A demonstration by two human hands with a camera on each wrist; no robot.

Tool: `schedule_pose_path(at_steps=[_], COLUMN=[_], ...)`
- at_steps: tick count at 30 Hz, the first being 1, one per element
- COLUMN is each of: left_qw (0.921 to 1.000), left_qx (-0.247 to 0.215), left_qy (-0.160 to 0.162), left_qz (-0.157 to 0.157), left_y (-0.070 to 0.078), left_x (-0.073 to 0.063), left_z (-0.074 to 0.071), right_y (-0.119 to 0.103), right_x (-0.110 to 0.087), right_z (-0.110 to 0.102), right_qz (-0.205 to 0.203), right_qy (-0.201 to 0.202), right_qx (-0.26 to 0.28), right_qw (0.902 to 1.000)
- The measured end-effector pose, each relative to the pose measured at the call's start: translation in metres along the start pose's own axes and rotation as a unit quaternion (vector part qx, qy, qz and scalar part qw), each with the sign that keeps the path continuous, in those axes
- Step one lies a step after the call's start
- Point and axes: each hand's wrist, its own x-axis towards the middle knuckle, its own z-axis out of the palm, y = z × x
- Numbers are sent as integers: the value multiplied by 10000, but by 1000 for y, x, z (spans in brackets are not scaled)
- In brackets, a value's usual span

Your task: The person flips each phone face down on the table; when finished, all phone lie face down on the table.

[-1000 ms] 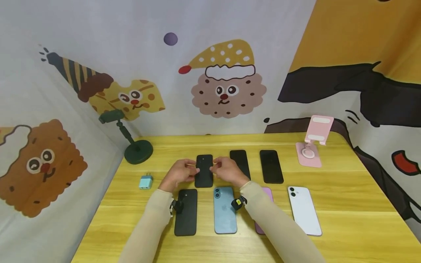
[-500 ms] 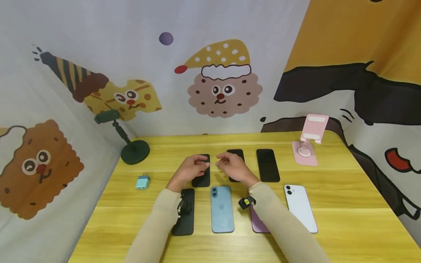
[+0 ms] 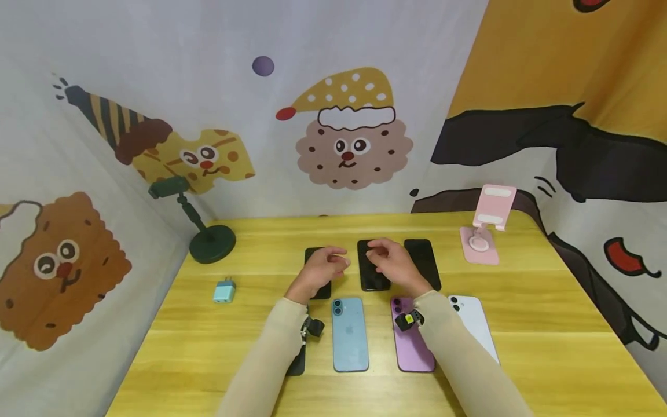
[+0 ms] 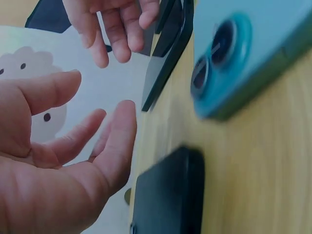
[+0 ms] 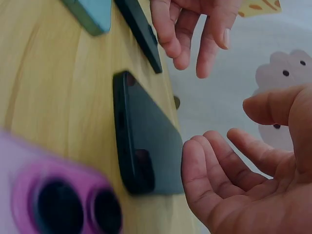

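Several smartphones lie in two rows on the wooden table. My left hand (image 3: 320,272) hovers over the back-left black phone (image 3: 323,292), partly hiding it, with fingers loosely bent and nothing held. Over the middle black phone (image 3: 372,280) hangs my right hand (image 3: 397,264), its thumb and fingers apart and holding nothing. The right wrist view shows that phone (image 5: 151,146) lying flat below the fingers, apart from them. In the front row, a blue phone (image 3: 350,344) lies between my forearms. A purple phone (image 3: 413,350) and a front-left black phone (image 3: 297,364) are partly covered by my arms.
A third black phone (image 3: 423,259) lies at the back right, and a white phone (image 3: 476,319) at the front right. Behind stand a dark green phone stand (image 3: 212,243) and a pink phone stand (image 3: 479,246). A light blue charger plug (image 3: 224,291) sits on the left.
Both hands have let go of the back-left black phone and moved right. The right hand now hangs over the middle black phone; the head view has shifted slightly.
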Motion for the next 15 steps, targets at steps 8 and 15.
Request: schedule_pose_path(at_steps=[8,15], left_qw=[9992,9988], left_qx=[166,-143], left_qy=[-59,-89], left_qz=[-356,-461], left_y=[0,-3], left_x=[7,11], left_z=[19,25], right_y=[20,24], right_x=[-2,-4], right_z=[-12,-13], right_qz=[194,489], right_qy=[508,499], right_qx=[-199,165], right_qw=[9983,9974])
